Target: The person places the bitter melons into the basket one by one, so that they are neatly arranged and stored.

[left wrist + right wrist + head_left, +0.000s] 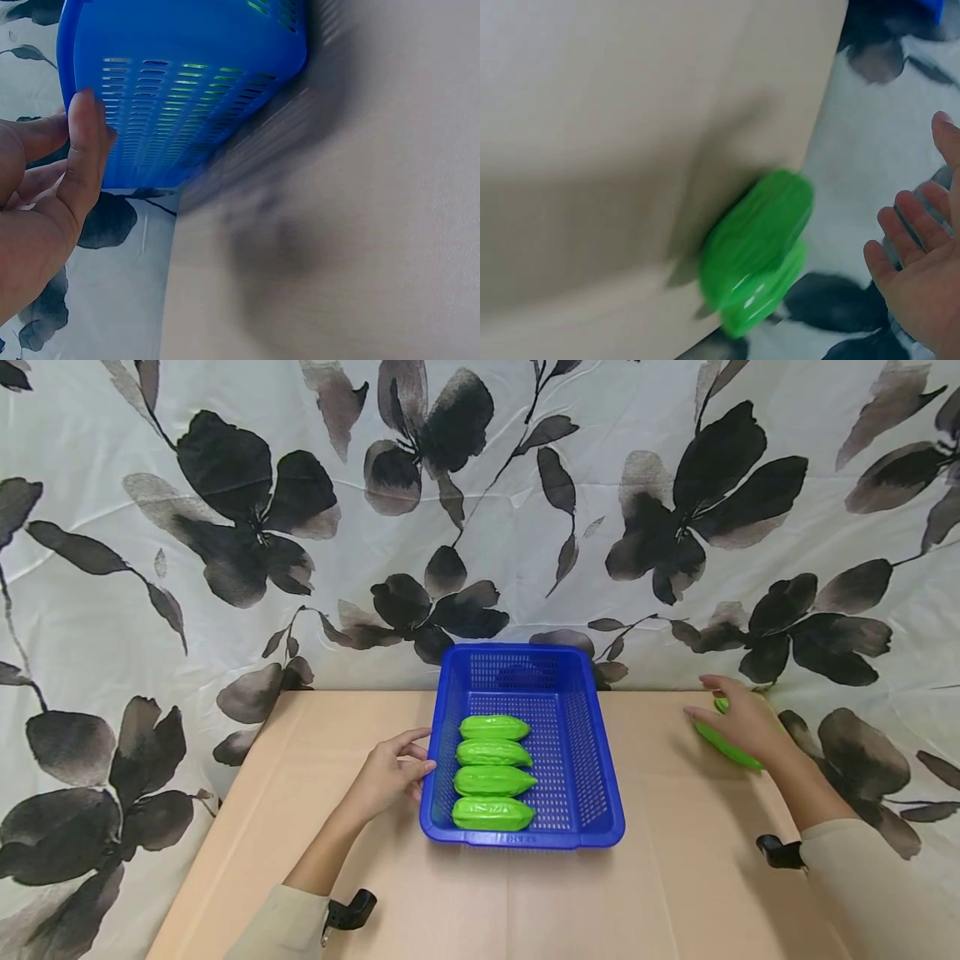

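Note:
A blue plastic basket (603, 777) stands on the table, with several green, ridged star fruits (493, 781) lying in a column along its left side. My left hand (390, 772) grips the basket's left rim with thumb and fingertips; in the left wrist view, that hand (64, 172) is at the rim of the perforated wall. Over at the table's right edge, my right hand (738, 722) hovers above another green star fruit (731, 750), partly covering it. The right wrist view shows the right hand's fingers (911, 229) spread and apart from that star fruit (754, 247).
The light wooden table (555, 902) ends at a floral cloth (540, 552) behind, which also hangs at both sides. The basket's back end is close to the cloth. A black wrist camera strap (351, 910) shows at the left sleeve, and another (780, 852) at the right.

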`<action>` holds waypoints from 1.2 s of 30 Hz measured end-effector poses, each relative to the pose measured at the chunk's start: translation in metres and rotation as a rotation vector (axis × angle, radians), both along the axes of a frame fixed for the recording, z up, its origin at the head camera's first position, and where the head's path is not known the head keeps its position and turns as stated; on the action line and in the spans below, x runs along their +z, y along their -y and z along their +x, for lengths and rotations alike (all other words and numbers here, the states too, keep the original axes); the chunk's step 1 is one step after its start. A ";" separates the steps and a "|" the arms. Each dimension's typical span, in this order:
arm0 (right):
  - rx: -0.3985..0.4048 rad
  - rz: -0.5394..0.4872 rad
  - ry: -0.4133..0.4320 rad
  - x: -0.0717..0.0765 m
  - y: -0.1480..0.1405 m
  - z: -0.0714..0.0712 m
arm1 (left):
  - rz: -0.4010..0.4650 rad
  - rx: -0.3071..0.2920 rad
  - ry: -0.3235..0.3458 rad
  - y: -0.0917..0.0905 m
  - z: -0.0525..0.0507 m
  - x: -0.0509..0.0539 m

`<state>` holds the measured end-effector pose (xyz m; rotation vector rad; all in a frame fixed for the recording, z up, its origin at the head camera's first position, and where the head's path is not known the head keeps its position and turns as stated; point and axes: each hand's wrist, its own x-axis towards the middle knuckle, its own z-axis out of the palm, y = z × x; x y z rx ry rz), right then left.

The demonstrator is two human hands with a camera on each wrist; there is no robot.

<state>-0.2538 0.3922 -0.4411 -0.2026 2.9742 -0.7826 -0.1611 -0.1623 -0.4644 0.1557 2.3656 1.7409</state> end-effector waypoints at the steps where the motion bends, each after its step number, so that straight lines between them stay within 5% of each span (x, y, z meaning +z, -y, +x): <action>1: -0.004 0.018 0.021 -0.001 -0.006 0.000 | -0.002 0.000 -0.001 0.000 0.000 0.000; 13: 0.004 0.168 0.038 -0.031 -0.049 0.003 | 0.000 0.007 0.006 0.000 0.001 0.000; 36: 0.015 0.126 -0.011 -0.068 -0.054 0.007 | -0.009 0.011 0.000 0.000 0.002 -0.002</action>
